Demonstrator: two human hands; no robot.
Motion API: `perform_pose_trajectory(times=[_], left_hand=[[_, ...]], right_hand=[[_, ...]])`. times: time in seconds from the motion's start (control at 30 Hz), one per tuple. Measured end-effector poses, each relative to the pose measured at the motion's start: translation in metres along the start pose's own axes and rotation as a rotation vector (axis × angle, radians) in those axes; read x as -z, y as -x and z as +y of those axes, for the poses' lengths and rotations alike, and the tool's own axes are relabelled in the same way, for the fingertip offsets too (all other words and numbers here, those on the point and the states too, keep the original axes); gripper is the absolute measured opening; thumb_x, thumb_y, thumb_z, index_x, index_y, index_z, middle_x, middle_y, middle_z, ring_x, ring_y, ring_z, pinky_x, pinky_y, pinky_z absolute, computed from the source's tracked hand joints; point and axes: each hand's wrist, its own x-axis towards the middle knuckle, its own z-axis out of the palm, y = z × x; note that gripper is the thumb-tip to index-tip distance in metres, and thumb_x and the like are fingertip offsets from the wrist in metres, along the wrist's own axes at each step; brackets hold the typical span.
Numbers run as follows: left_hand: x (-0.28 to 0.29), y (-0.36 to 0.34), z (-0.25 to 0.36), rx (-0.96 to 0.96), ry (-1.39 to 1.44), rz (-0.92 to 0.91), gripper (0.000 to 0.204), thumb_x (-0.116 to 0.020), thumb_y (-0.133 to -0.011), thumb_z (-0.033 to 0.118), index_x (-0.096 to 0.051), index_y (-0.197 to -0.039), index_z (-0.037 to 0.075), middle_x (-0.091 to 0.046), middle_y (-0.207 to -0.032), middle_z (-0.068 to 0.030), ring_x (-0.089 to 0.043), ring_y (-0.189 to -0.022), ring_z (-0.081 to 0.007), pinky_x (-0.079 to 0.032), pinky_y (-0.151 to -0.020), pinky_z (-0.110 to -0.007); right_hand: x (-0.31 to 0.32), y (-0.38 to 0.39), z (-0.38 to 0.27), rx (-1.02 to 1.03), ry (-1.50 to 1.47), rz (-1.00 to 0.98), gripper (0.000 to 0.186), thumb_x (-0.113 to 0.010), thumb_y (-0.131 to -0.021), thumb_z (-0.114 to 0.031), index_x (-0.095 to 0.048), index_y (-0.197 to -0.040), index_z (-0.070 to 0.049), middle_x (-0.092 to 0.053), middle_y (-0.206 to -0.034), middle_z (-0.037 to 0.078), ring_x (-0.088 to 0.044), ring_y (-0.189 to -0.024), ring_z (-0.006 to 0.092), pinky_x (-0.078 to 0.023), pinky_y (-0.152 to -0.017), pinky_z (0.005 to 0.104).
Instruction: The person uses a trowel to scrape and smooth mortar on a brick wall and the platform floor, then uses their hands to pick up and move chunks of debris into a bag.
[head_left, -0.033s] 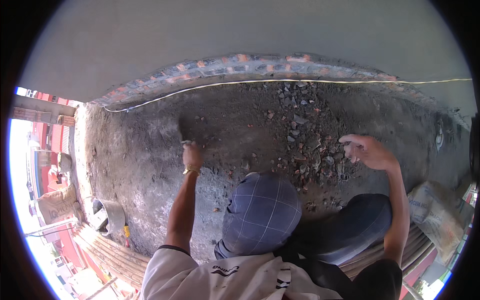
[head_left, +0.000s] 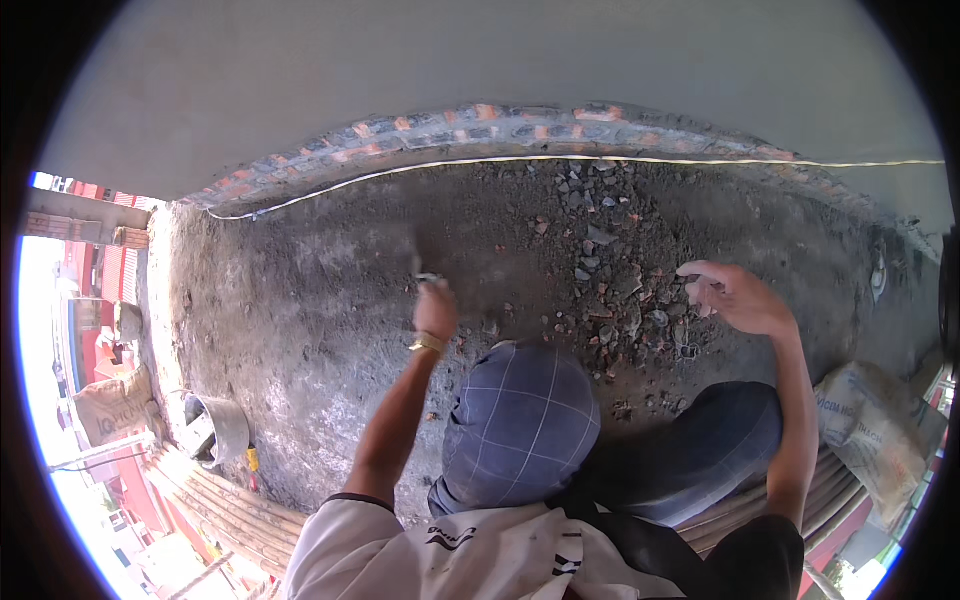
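Note:
My left hand [head_left: 435, 309], with a watch or bracelet at the wrist, is closed around a trowel [head_left: 421, 262]. Motion smears its blade, which is low against the dark, dirt-covered ground [head_left: 330, 300]. To the right, my right hand [head_left: 738, 299] hovers by the edge of a patch of broken brick and stone rubble [head_left: 610, 290]. Its fingers are loosely bent and apart, with nothing seen in them. My bent knees come between the two arms, the nearer one in checked blue cloth.
A low brick course [head_left: 450, 132] runs under a grey plastered wall [head_left: 480, 50], with a pale cord [head_left: 400, 172] along its foot. A bucket [head_left: 228, 432] stands at left near bundled poles [head_left: 215, 510]. Sacks lie at left [head_left: 112, 405] and right [head_left: 865, 425].
My left hand and the trowel have swept to the right, closer to the rubble. The right hand stays nearly where it was.

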Motion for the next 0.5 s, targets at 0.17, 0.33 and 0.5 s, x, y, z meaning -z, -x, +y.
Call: perform_pose_trajectory(times=[0.17, 0.33, 0.5], left_hand=[[0.008, 0.060, 0.167, -0.451, 0.093, -0.160, 0.043, -0.041, -0.104, 0.042, -0.050, -0.108, 0.001, -0.067, -0.091, -0.0303, -0.065, -0.085, -0.0505, -0.052, -0.073, -0.058], [0.015, -0.044, 0.059, -0.192, -0.086, -0.091, 0.032, -0.045, -0.102, 0.022, -0.062, -0.123, 0.006, -0.067, -0.109, -0.0233, -0.066, -0.098, -0.0392, -0.055, -0.078, -0.049], [0.011, -0.056, 0.105, -0.324, -0.248, -0.085, 0.033, -0.047, -0.102, 0.025, -0.062, -0.123, 0.006, -0.067, -0.109, -0.0224, -0.066, -0.097, -0.0392, -0.054, -0.079, -0.049]], right_hand=[[0.026, 0.018, -0.004, 0.029, 0.080, 0.047, 0.037, -0.055, -0.103, -0.027, -0.057, -0.135, -0.009, -0.069, -0.091, 0.011, -0.068, -0.080, 0.0172, -0.054, -0.076, 0.0361], [0.009, 0.019, 0.054, 0.116, 0.078, -0.084, 0.043, -0.051, -0.104, -0.037, -0.055, -0.136, -0.009, -0.073, -0.109, 0.012, -0.072, -0.088, 0.0192, -0.055, -0.081, 0.0367], [-0.001, -0.028, 0.071, 0.234, -0.015, -0.169, 0.049, -0.049, -0.104, -0.040, -0.051, -0.142, -0.008, -0.070, -0.110, 0.012, -0.070, -0.088, 0.0210, -0.054, -0.075, 0.0357]])
